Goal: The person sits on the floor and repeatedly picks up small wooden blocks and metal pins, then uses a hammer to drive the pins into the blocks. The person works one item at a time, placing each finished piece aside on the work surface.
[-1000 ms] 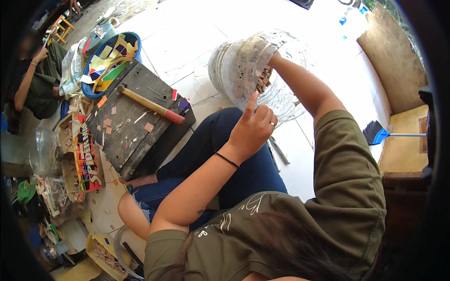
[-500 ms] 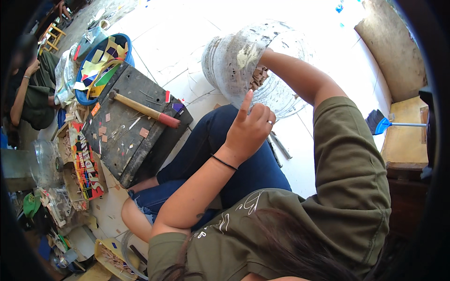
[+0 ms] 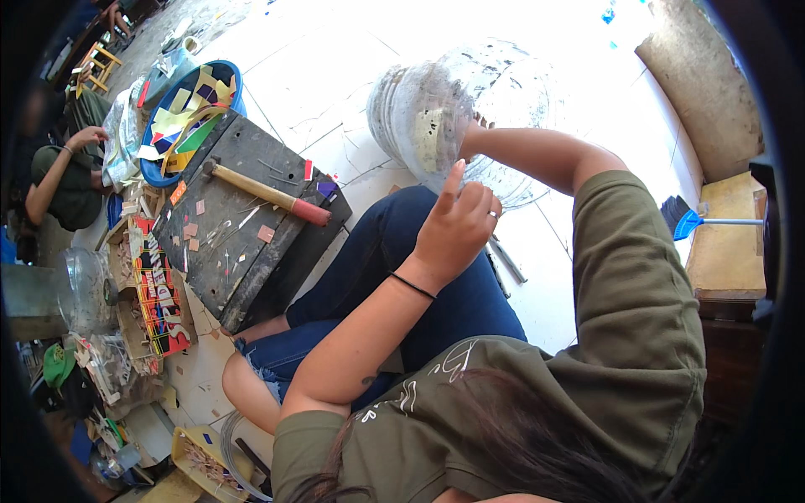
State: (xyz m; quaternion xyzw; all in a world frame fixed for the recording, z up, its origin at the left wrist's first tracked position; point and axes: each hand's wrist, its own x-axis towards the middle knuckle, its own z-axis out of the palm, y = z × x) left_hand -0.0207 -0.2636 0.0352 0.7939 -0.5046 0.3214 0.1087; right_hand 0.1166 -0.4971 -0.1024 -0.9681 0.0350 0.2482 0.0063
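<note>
A large clear plastic jug (image 3: 419,126), scuffed and cut open at one end, lies tilted in front of me on the floor by my knee. My left hand (image 3: 461,216) is at its near rim, the index finger stretched along the outside wall and the other fingers curled at the edge. A ring and a dark wristband are on this hand. My right forearm reaches into the jug's opening from the right. Only part of my right hand (image 3: 472,140) shows inside; its fingers are hidden behind the cloudy plastic. A few small brown bits show beside it.
Left of my knee, a hammer (image 3: 268,194) lies on a dark wooden block (image 3: 222,277) with small tiles and nails. Behind it stands a blue basin (image 3: 238,96) of coloured offcuts. A blue brush (image 3: 688,223) lies at right. Another person (image 3: 63,180) sits at far left.
My right hand has shifted left and down inside the jug, now covering the pile of small brown pieces seen before. The jug and my left hand have moved slightly to the right in view.
</note>
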